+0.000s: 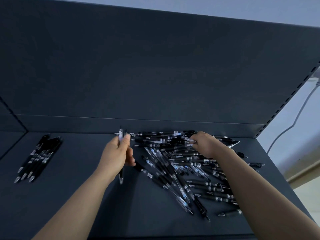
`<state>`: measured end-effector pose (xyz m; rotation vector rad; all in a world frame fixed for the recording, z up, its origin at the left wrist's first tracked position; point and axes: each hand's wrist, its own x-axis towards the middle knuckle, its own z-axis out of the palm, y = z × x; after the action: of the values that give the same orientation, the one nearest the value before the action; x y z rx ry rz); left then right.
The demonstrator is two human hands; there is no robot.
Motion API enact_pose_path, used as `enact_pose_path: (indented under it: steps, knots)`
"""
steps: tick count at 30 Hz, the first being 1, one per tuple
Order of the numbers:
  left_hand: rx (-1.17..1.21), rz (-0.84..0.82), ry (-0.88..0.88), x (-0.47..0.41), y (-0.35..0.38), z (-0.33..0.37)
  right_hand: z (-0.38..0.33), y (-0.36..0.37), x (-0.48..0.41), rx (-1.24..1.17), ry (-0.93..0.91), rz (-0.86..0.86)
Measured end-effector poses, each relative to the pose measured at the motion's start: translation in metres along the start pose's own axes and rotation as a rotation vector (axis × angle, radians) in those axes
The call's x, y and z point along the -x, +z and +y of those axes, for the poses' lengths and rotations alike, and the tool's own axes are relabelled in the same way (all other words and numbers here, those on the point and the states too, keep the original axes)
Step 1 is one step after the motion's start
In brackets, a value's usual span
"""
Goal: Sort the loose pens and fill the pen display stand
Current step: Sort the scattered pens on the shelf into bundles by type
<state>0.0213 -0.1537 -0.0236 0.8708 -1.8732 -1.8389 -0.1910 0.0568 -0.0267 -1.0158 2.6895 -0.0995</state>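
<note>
The left hand (116, 155) curls around a few upright pens (120, 135). To its right, the right hand (207, 144) pinches a clear pen (189, 140) on the loose heap (181, 170). Far left of both lies a neat row of black pens (39, 159) (all on a dark shelf (83, 187)).

Setting: shop, stationery stock. Evidence: dark metal display shelf (86, 196) with plain back panel (155, 66); slotted upright (290, 94) along its right edge; a heap of near-identical pens (181, 163), several bearing small printed labels (176, 133); a tidy row (38, 158) of the same type lying well apart, left.
</note>
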Motion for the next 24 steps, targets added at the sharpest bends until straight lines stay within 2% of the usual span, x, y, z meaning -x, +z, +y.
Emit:
enact_pose_path:
  steps: [3,8,15,20,24]
  knots:
    - [-0.183,-0.059,0.024,0.005,0.002,-0.005,0.001,-0.001,0.003,-0.007,-0.004,-0.012]
    - [-0.356,-0.163,0.004,0.009,0.003,-0.012,0.003,-0.007,0.012,-0.078,-0.003,0.021]
    - [-0.482,-0.296,0.052,0.022,0.025,-0.009,0.0,-0.017,0.052,-0.665,0.064,0.267]
    - [-0.777,-0.58,0.096,0.035,0.053,-0.014,0.012,-0.011,0.075,-1.032,0.119,0.345]
    - [-1.012,-0.643,0.213,0.042,0.072,-0.025,0.018,0.0,0.093,-1.156,0.148,0.357]
